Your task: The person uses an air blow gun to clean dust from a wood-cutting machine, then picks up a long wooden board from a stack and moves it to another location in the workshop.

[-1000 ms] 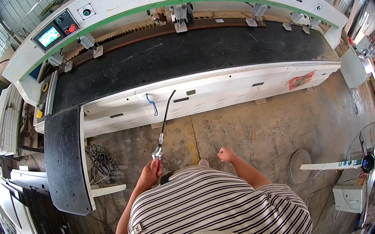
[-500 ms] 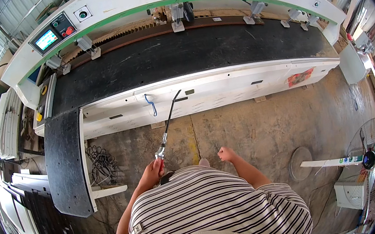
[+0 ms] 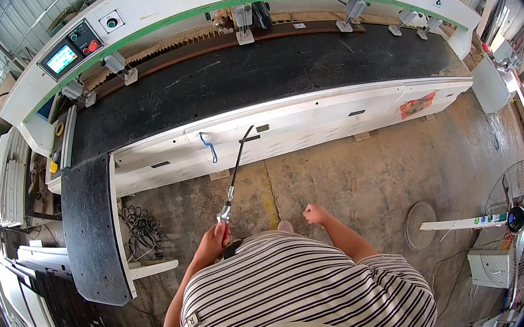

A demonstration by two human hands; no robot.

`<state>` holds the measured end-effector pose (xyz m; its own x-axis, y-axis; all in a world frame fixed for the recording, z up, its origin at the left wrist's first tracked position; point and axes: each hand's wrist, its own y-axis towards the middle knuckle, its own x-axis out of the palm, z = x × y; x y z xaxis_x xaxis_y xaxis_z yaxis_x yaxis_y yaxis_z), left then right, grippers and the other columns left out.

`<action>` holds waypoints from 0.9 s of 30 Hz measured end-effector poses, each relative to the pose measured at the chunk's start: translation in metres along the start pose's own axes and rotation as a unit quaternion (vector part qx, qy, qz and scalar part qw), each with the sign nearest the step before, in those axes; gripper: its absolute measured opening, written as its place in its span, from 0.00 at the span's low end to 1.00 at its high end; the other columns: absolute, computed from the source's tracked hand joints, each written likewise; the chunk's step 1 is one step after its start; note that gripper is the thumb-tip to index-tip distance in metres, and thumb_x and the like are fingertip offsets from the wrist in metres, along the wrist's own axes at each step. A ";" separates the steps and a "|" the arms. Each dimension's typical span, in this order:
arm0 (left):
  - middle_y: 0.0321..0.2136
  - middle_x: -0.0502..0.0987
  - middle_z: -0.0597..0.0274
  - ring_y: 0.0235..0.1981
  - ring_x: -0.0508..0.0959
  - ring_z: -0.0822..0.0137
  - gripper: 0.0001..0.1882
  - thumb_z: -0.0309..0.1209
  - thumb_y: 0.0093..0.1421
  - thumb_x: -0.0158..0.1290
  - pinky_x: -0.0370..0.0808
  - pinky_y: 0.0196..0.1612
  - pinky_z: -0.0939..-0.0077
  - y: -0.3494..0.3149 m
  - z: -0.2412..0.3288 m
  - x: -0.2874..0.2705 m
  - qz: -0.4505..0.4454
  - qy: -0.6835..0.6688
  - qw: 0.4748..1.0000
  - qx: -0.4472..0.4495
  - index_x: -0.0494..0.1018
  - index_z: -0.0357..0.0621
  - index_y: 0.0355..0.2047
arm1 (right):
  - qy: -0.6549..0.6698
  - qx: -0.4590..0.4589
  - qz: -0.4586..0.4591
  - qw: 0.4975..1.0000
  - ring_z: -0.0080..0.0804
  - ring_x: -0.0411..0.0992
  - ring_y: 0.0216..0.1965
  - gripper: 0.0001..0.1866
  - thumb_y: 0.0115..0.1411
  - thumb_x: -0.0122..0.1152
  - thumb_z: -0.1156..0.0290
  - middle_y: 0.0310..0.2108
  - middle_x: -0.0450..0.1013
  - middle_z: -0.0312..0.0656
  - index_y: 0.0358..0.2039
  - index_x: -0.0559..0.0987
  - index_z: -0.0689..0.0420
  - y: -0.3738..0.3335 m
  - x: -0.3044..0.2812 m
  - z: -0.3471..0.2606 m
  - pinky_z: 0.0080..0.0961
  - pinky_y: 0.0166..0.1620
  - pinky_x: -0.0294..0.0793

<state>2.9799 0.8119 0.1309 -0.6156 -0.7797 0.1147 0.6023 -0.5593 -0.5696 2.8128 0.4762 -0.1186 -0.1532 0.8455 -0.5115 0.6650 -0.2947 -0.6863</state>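
Note:
My left hand (image 3: pixel 215 241) is closed round the red handle of an air blow gun (image 3: pixel 225 212), in front of my waist. Its metal body carries a long thin black nozzle, which points up and away to the right. In this view the nozzle tip overlaps the white front panel (image 3: pixel 309 115) of a long machine; whether it touches cannot be told. My right hand (image 3: pixel 314 214) hangs in a loose fist over the floor to the right, apart from the gun, and no object shows in it. A blue hook-shaped cord (image 3: pixel 209 148) hangs on the panel near the nozzle.
The machine has a black tabletop (image 3: pixel 250 72), a white overhead beam with clamps, and a lit control screen (image 3: pixel 61 59). A black side table (image 3: pixel 93 232) stands at left, above coiled hose (image 3: pixel 143 232). A standing fan (image 3: pixel 462 224) is at right, panel stacks (image 3: pixel 42 255) far left.
The machine has shifted very slightly left and up in the view. Both hands keep their places and the blow gun stays in the left one.

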 end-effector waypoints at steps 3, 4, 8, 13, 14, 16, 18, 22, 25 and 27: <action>0.21 0.61 0.69 0.19 0.57 0.77 0.20 0.41 0.69 0.36 0.58 0.23 0.82 0.000 0.001 0.001 0.002 0.002 1.000 0.000 0.67 0.35 0.32 | 0.022 -0.003 0.030 0.999 0.38 0.76 0.23 0.15 0.53 0.55 0.61 0.18 0.75 0.46 0.21 0.77 0.61 -0.005 0.001 -0.002 0.32 0.33 0.74; 0.21 0.61 0.69 0.19 0.57 0.77 0.20 0.41 0.69 0.36 0.58 0.23 0.82 0.000 0.000 0.001 0.002 0.010 1.000 0.002 0.67 0.36 0.32 | 0.019 0.002 0.030 0.999 0.36 0.77 0.23 0.14 0.53 0.55 0.61 0.20 0.76 0.45 0.24 0.78 0.61 -0.006 0.001 -0.002 0.31 0.33 0.75; 0.21 0.61 0.69 0.19 0.57 0.77 0.20 0.42 0.69 0.37 0.58 0.23 0.82 0.002 0.000 0.000 -0.002 0.016 1.000 0.005 0.67 0.36 0.31 | 0.015 0.004 0.007 1.000 0.33 0.77 0.25 0.14 0.53 0.56 0.62 0.22 0.77 0.43 0.27 0.78 0.61 0.000 0.002 0.005 0.28 0.33 0.75; 0.20 0.61 0.70 0.19 0.58 0.78 0.20 0.42 0.69 0.36 0.57 0.22 0.81 0.003 0.002 0.000 -0.008 0.041 0.999 0.006 0.66 0.38 0.30 | 0.032 0.006 0.031 0.999 0.32 0.77 0.24 0.13 0.53 0.57 0.62 0.21 0.76 0.43 0.26 0.77 0.61 -0.002 0.005 0.004 0.28 0.32 0.75; 0.20 0.61 0.70 0.19 0.58 0.78 0.20 0.42 0.69 0.36 0.57 0.22 0.81 0.004 0.002 0.000 -0.011 0.054 0.998 0.007 0.66 0.38 0.30 | 0.033 0.006 0.040 0.999 0.31 0.77 0.23 0.13 0.53 0.57 0.62 0.21 0.76 0.43 0.25 0.77 0.61 -0.003 0.005 0.004 0.28 0.32 0.75; 0.19 0.61 0.71 0.18 0.58 0.78 0.20 0.42 0.69 0.35 0.56 0.22 0.81 0.004 0.003 0.000 -0.014 0.048 0.999 0.002 0.66 0.39 0.30 | 0.041 0.007 0.037 0.998 0.37 0.76 0.23 0.13 0.51 0.55 0.62 0.18 0.75 0.43 0.21 0.78 0.59 -0.004 0.004 0.002 0.32 0.33 0.74; 0.19 0.61 0.71 0.18 0.58 0.78 0.20 0.42 0.69 0.35 0.56 0.22 0.81 0.004 0.003 0.001 -0.017 0.050 0.999 0.003 0.66 0.39 0.30 | 0.040 0.001 0.035 0.999 0.39 0.76 0.22 0.14 0.50 0.55 0.61 0.16 0.75 0.44 0.19 0.78 0.58 -0.005 0.004 0.003 0.34 0.33 0.74; 0.19 0.61 0.70 0.18 0.58 0.78 0.19 0.42 0.69 0.36 0.56 0.22 0.81 0.005 0.004 0.003 -0.024 0.065 0.998 0.008 0.66 0.40 0.29 | 0.027 -0.009 0.027 0.999 0.34 0.76 0.22 0.13 0.50 0.57 0.61 0.18 0.76 0.44 0.21 0.78 0.59 0.000 0.004 0.010 0.30 0.32 0.75; 0.19 0.61 0.70 0.18 0.59 0.77 0.19 0.42 0.69 0.36 0.57 0.22 0.81 0.007 0.005 0.004 -0.033 0.081 0.996 0.018 0.66 0.39 0.29 | 0.026 -0.009 0.030 0.999 0.32 0.77 0.22 0.13 0.51 0.58 0.62 0.18 0.76 0.44 0.21 0.77 0.60 0.002 0.005 0.013 0.29 0.31 0.75; 0.19 0.61 0.70 0.18 0.59 0.77 0.19 0.41 0.69 0.36 0.57 0.23 0.81 0.009 0.005 0.004 -0.039 0.084 0.995 0.023 0.66 0.39 0.30 | 0.012 -0.008 0.026 1.000 0.32 0.77 0.22 0.13 0.51 0.58 0.62 0.18 0.76 0.44 0.21 0.77 0.60 0.001 0.003 0.010 0.29 0.31 0.75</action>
<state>2.9850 0.8025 0.1307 -0.7354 -0.6775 0.0175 0.5693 -0.6316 -0.5263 2.8053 0.4742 -0.1265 -0.1019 0.8397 -0.5334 0.6827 -0.3310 -0.6514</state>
